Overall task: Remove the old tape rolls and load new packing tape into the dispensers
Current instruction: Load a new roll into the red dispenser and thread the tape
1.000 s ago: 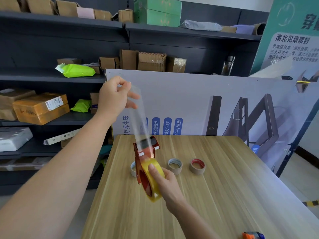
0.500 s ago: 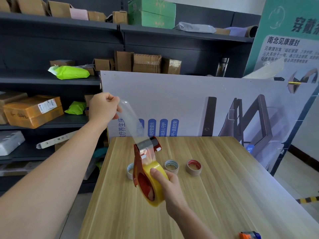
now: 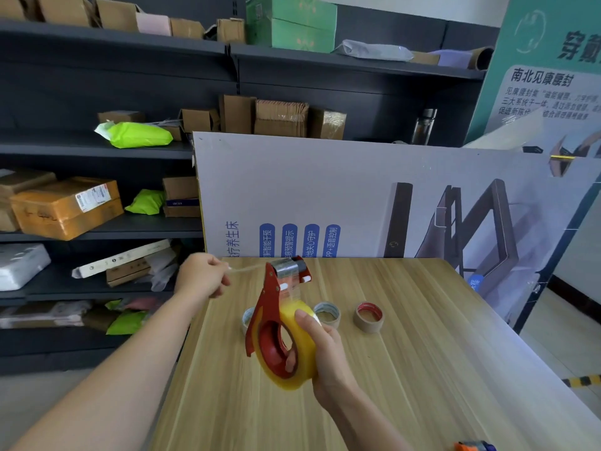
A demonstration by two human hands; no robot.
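My right hand [image 3: 325,349] grips a red tape dispenser [image 3: 270,307] that carries a full yellow tape roll [image 3: 300,353], held above the wooden table [image 3: 422,369]. A clear tape strip [image 3: 247,269] runs from the dispenser's head leftward to my left hand [image 3: 201,276], which pinches its end at about the head's height. Behind the dispenser three nearly spent rolls lie on the table: one partly hidden roll [image 3: 247,319], a grey-cored roll [image 3: 327,314] and a red-cored roll [image 3: 369,316].
An orange and blue object [image 3: 474,446] pokes in at the table's near right edge. A large printed board [image 3: 357,196] leans behind the table's far edge. Dark shelves [image 3: 97,151] with boxes and parcels stand to the left and behind.
My left hand has dropped from high above the dispenser to level with its head, bringing the pulled tape strip down to nearly horizontal. The right hand holds the dispenser slightly lower.
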